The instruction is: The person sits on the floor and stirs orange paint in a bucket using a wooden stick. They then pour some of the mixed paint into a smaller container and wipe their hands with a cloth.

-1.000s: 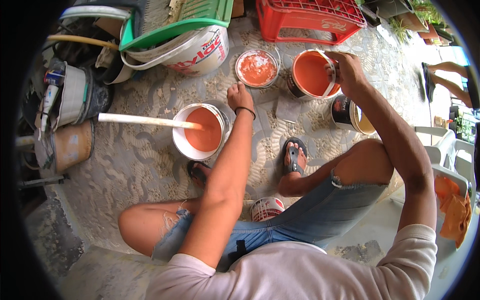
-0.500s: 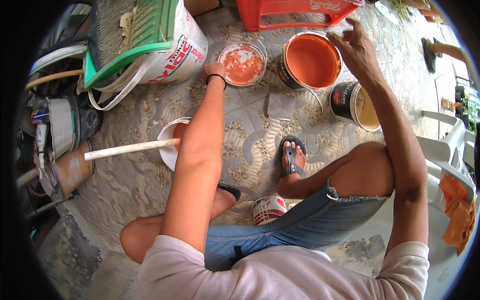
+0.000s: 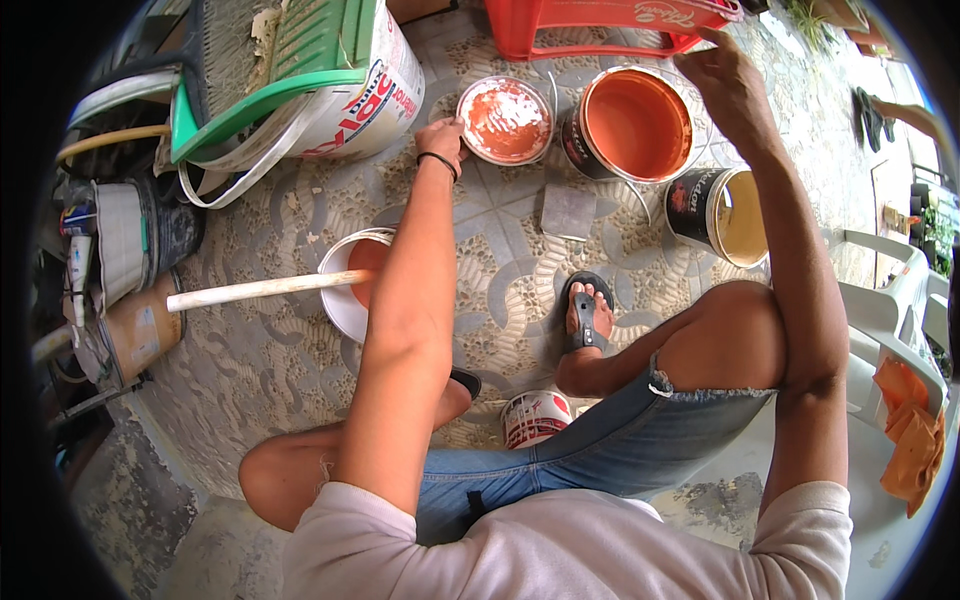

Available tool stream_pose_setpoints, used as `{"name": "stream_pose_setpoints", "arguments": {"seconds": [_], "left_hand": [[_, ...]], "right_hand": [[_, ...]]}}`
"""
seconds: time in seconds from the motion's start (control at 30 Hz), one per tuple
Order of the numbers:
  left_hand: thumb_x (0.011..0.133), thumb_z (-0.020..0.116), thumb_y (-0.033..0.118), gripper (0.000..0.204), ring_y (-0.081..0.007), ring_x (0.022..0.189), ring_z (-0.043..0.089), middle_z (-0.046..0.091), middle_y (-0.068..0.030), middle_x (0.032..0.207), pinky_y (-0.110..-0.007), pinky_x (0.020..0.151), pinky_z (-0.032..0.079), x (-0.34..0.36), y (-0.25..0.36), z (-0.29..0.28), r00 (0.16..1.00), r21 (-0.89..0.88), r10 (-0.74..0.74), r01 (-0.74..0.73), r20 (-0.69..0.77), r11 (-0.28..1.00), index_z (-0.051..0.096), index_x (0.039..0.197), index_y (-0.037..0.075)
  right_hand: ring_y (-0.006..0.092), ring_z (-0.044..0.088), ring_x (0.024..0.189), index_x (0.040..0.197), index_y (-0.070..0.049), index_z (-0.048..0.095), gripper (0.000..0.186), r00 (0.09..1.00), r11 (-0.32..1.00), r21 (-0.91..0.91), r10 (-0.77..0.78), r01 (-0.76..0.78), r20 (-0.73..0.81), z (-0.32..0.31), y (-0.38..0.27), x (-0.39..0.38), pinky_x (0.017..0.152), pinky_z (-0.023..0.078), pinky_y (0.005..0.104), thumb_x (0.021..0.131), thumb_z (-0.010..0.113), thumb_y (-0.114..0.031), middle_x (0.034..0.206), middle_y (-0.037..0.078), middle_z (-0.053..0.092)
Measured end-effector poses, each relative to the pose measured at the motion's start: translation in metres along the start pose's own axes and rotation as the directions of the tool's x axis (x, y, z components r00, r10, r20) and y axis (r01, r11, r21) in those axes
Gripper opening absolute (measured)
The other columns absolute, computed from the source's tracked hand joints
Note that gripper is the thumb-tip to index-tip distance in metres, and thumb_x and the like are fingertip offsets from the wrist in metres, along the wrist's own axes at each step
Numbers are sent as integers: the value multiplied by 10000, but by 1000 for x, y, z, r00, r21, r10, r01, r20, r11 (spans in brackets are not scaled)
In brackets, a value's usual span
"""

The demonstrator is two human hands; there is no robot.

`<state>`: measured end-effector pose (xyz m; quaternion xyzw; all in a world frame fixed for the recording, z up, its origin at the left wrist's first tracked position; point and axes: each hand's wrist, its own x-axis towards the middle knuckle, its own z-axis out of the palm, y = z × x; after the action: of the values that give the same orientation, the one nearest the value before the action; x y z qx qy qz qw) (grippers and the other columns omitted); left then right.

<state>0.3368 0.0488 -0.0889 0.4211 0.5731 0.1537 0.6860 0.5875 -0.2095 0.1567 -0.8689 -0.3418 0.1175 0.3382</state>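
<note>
My left hand (image 3: 442,142) is closed on the near left rim of a small round paint pail (image 3: 507,122). Orange paint with white patches or glare covers the pail's inside, and its thin wire handle lies along the right side. My right hand (image 3: 728,88) hangs beside the upper right of a larger dark bucket of orange paint (image 3: 637,125), its fingers loosely bent and apart, with nothing visible in them. Below my right forearm, a dark tub with a cream inside (image 3: 738,218) lies tilted. Under my left forearm, a white bucket (image 3: 342,300) holds orange paint and a pale wooden stick (image 3: 265,290).
A large white bucket (image 3: 385,95) carrying a green tray (image 3: 290,60) stands far left. A red plastic stool (image 3: 600,22) is at the back. A square grey slab (image 3: 568,212) lies on the patterned floor. Near my feet is a small white-and-red tub (image 3: 537,418); an orange cloth (image 3: 910,435) hangs on a pale chair.
My left hand has shifted slightly right, its fingers now around the pail's rim. White patches in the pail look different. My right hand has moved slightly, its fingers more bent. The view has shifted a little.
</note>
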Motion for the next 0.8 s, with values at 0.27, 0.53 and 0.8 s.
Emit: {"name": "stream_pose_setpoints", "arguments": {"seconds": [0.27,0.53,0.8], "left_hand": [[1001,658,151,228,-203,821,710,727,-68,999,-389,718,584,-77,28,-24,1000,-341,22,-17,11,940,652,1204,47],[1008,675,192,211,-209,995,642,688,-56,1140,-405,859,551,-173,40,-42,979,-516,62,48,193,855,643,1202,118],[993,694,233,302,-223,1123,637,651,-63,1270,-429,937,580,-206,40,-48,933,-528,135,67,335,847,588,1257,131]], "right_hand": [[159,708,896,1413,39,509,567,964,942,300,74,-151,256,7,-6,-9,716,563,288,992,702,-288,1102,124,728],[216,719,1019,1401,95,522,826,978,945,309,48,-110,202,59,-43,-26,741,597,334,897,777,-508,1145,202,726],[170,711,832,1259,73,621,479,971,697,679,118,-231,209,66,-30,-44,695,583,323,901,798,-190,985,117,732]]}}
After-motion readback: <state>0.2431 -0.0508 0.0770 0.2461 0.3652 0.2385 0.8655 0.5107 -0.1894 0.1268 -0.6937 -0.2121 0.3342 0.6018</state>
